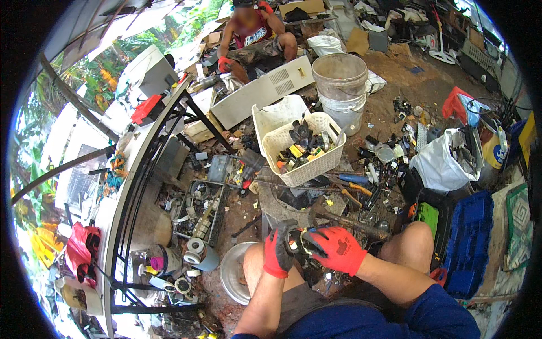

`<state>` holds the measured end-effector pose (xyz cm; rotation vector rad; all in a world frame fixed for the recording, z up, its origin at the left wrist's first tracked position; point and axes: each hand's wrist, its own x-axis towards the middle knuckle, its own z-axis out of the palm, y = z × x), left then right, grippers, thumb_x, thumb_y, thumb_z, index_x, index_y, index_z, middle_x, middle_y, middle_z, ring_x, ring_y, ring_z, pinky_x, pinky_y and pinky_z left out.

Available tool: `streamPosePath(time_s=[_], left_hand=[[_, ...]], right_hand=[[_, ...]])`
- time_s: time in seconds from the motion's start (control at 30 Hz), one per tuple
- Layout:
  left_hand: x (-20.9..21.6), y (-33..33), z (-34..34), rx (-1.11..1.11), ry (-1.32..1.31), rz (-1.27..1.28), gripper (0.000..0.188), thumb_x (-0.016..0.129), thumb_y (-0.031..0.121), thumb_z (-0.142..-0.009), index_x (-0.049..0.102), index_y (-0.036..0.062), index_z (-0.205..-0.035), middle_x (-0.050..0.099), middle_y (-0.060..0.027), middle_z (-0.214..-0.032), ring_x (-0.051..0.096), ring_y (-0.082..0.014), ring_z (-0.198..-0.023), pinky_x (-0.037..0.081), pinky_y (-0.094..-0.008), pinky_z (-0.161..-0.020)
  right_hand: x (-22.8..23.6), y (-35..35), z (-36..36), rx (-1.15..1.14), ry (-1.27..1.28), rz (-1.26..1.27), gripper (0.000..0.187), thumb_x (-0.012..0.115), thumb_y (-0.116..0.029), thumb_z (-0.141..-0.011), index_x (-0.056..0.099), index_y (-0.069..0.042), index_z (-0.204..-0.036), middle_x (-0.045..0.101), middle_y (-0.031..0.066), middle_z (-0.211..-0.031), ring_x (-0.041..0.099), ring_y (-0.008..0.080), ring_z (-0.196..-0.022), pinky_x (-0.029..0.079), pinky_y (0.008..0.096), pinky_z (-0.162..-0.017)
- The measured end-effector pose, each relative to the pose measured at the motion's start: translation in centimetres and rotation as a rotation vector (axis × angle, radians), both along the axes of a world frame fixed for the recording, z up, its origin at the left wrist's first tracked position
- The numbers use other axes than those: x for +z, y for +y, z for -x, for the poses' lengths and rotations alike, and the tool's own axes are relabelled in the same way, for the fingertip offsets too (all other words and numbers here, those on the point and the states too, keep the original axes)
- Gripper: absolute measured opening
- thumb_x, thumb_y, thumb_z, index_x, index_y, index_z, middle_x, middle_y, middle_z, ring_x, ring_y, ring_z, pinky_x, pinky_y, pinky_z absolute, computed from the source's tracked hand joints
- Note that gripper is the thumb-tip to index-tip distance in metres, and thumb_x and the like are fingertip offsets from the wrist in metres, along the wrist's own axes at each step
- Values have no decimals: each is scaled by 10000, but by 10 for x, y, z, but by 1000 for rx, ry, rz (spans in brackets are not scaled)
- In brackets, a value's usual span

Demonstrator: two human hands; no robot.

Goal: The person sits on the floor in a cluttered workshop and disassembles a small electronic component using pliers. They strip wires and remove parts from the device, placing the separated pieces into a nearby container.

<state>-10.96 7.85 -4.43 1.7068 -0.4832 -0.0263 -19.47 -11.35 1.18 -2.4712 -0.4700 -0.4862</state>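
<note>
Seated, knees apart, working low over the littered ground. Both my hands are gloved, red with dark palms and fingertips, and meet just in front of my lap. My left hand [278,250] is curled, fingers bent inward; my right hand [335,248] comes in from the other side, fingers bent toward it. Between them, held by both, is a small dark part [294,243] with a pale spot; the gloves cover most of it, so its kind cannot be told.

Beyond the hands: a grey block [275,207] on the ground, with orange-handled pliers [352,198] lying farther to the right. Behind the block, a cream woven basket [315,168] holds loose dark and yellow pieces. A tall dirty bucket [341,85] stands behind the basket, to its right.

Left side: a metal basin [226,268] beside my left knee; past it, a grey crate [218,221] of mixed small parts. Farther left, a tabletop [134,152] on black legs.

Right side: an open blue case lid [467,243] near my right knee; above it, a white sack [437,166] filled with scrap.

Far side: a co-worker [251,37], also red-gloved, seated behind a pale panel [265,91].
</note>
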Motion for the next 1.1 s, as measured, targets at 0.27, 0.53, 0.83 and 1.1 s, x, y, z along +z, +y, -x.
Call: streamPosePath(time_s=[0.27, 0.53, 0.83, 1.1], left_hand=[[-1, -11, 5, -163, 718, 517, 309, 627, 233, -937, 624, 19, -1159, 646, -65, -1099, 605, -162, -1003, 506, -299, -835], [-10, 8, -9, -13, 688, 717, 346, 550, 323, -944, 644, 61, -1151, 661, -102, -1131, 636, -273, -1061, 562, -433, -882], [8, 2, -3, -10, 676, 623, 454, 549, 405, -909, 635, 43, -1169, 657, -117, -1134, 635, -298, -1050, 551, -480, -907], [20, -10, 10, 126, 635, 655, 562, 751, -47, -721, 529, 20, -1233, 643, -182, -1182, 673, -301, -976, 595, -414, -847]], right_hand=[[-45, -11, -6, -169, 13, -4, 448, 713, -198, -752, 605, -63, -1166, 654, 152, -974, 636, 368, -903, 513, 461, -788], [-27, 7, 18, 103, 314, -100, 456, 696, -213, -751, 595, -78, -1175, 637, 155, -996, 635, 363, -926, 520, 474, -788], [-14, -111, -6, -309, 120, 39, 475, 668, -195, -819, 588, -54, -1266, 641, 199, -1126, 645, 362, -1013, 540, 437, -872], [34, -286, 120, -838, -13, -668, 188, 627, -165, -929, 719, -48, -1043, 730, 78, -988, 674, 199, -931, 532, 336, -801]])
